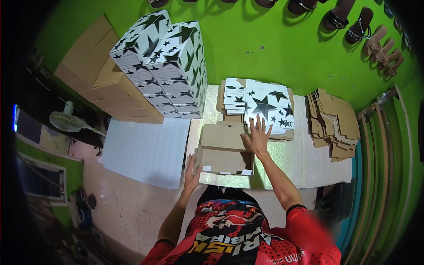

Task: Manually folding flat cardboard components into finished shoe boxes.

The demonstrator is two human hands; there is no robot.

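Note:
A half-folded brown cardboard box (223,150) lies on the glittery table (304,163) in front of me. My left hand (191,173) presses flat against the box's left side, fingers apart. My right hand (257,136) reaches forward with spread fingers, resting where the box's far right corner meets a stack of flat white box blanks with black stars (265,106). Neither hand grips anything.
Two tall stacks of finished star-printed boxes (170,66) stand at the back left beside brown cartons (95,66). A white sheet (145,150) lies left of the box. Flat brown blanks (333,123) are piled at the right. Sandals (353,26) hang on the green wall.

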